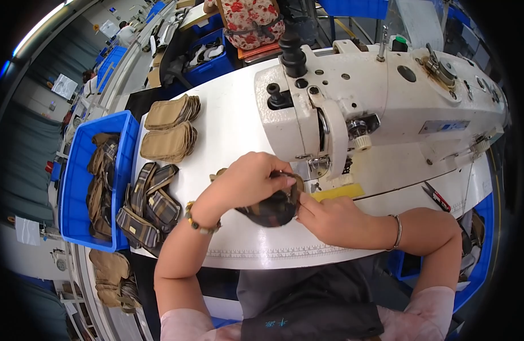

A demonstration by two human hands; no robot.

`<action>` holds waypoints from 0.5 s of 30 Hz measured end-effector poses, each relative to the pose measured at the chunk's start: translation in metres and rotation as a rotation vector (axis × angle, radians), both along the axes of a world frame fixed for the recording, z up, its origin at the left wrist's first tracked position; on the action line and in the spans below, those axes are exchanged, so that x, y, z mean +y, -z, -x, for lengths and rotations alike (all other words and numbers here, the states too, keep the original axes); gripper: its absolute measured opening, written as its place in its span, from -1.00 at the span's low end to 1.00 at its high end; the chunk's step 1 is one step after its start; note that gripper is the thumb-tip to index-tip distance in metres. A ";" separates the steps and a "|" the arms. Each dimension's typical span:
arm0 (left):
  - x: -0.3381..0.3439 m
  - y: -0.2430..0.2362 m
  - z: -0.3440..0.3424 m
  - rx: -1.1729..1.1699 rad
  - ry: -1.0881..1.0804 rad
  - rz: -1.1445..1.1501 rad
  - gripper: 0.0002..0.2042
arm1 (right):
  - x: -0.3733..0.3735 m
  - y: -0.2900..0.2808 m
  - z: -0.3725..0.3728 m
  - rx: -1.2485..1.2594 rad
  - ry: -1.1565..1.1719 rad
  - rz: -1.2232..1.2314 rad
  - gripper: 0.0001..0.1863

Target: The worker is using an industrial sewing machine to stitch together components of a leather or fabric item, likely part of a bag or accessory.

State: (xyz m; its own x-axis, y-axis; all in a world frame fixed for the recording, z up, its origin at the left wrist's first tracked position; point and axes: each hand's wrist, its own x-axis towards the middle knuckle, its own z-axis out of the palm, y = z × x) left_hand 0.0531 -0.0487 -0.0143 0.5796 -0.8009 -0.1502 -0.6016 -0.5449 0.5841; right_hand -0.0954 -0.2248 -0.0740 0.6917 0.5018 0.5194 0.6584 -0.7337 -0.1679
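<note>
Evidently, in the head view, we have both hands at one small dark pouch point(270, 211), held over the desk point(228, 122) just in front of the sewing machine point(284, 125). Our left hand point(247, 181) comes over the top and pinches its upper edge between thumb and fingers, while our right hand point(333, 220) pinches its right edge, though some of those fingertips are hidden. Gripping it on two neighbouring sides probably steadies the soft cloth and brings the edge up where we can see it. To our left, two stacks of brown cloth pieces point(168, 113) lie one behind the other, likely squared up so that single pieces lift off easily, and a loose heap of plaid pouches point(148, 204) sits nearer to us, beside a blue bin point(79, 193). That bin holds more brown and plaid cloth goods, piled along its length; its place against the desk seems chosen for a short reach. A second blue bin point(210, 71), beyond the desk, holds white and dark pieces, and a third blue bin point(472, 292), low at our right, has contents we cannot make out clearly. The snips point(437, 196) lie well apart from the pouch, perhaps for our right hand to find.
</note>
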 end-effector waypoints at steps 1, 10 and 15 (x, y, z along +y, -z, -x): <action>-0.001 0.017 -0.010 0.030 0.026 0.051 -0.81 | -0.001 0.004 -0.001 0.070 0.016 0.039 -0.82; -0.006 0.040 0.003 -0.158 -0.003 0.088 -0.75 | -0.007 0.001 -0.003 0.153 0.027 0.186 -0.70; -0.010 0.026 0.025 -0.275 -0.073 -0.012 -0.80 | -0.010 -0.001 -0.005 0.163 -0.009 0.188 -0.68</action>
